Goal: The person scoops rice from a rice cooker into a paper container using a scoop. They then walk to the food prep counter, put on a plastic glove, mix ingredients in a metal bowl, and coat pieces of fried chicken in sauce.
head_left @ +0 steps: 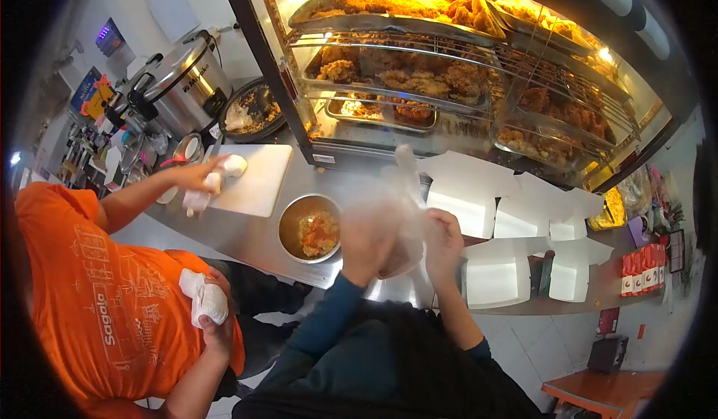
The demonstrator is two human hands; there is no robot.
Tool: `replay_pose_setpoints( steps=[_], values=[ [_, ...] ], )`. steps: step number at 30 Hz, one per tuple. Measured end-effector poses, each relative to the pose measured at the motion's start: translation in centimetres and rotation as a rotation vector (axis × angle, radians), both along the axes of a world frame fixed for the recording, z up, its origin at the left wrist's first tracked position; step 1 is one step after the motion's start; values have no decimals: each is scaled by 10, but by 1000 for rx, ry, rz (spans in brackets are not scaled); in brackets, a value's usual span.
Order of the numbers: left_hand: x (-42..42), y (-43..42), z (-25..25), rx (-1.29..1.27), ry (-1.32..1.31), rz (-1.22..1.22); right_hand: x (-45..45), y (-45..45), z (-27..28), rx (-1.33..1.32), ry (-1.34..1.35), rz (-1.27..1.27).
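Beside the steel bowl (288, 228), the left hand (369, 241) blurred; I couldn't tell its grip. Between the hands, above the counter, was clear plastic film (408, 208), hazy and crumpled, probably light, limp, slippery, best pinched by an edge. The right hand (446, 239), half curled, met its side, its hold uncertain.

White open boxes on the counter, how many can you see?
5. Back row, by the warmer: left box, middle box, right box. Front row: wider box, narrower box. Raised flaps could hide others.
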State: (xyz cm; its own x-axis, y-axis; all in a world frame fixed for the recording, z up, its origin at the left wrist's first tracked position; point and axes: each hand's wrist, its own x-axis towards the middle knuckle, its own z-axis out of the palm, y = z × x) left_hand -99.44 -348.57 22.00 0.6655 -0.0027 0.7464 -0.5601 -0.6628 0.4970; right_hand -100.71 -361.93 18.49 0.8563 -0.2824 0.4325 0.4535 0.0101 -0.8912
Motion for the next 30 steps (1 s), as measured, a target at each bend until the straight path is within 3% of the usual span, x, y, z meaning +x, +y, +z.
replay_pose_setpoints(
  steps=[2,5,6,9,12,15,16,19,20,23,24,27,30],
  values=[
    [10,3,-10,30,84,-70,-4,7,20,-300,-72,-277],
    [22,0,-7,94,22,-57,-8,0,2,-605,-306,-347],
    [29,1,-11,121,65,-38,-3,1,-2,-730,-153,-361],
    [48,4,-25,148,183,-46,35,-6,-50,-307,300,-129],
    [60,12,-22,35,216,-110,62,-13,-57,-405,243,-109],
    [58,28,-17,-55,336,-94,85,-22,-59,74,406,87],
    [59,32,-21,-24,254,-53,88,-23,-58,-4,398,58],
    [52,41,-39,-74,330,-96,98,-31,-44,-432,772,452],
    [50,43,-46,-95,380,-96,98,-28,-42,-480,706,587],
    [42,47,-52,-119,434,-163,119,-19,-104,-928,594,587],
    [41,51,-49,-35,426,-179,116,-15,-85,-895,749,504],
    [36,61,-46,-138,508,-153,118,-22,-77,-572,431,467],
    [39,61,-35,-170,452,-140,98,-31,-10,-388,214,477]
  ],
)
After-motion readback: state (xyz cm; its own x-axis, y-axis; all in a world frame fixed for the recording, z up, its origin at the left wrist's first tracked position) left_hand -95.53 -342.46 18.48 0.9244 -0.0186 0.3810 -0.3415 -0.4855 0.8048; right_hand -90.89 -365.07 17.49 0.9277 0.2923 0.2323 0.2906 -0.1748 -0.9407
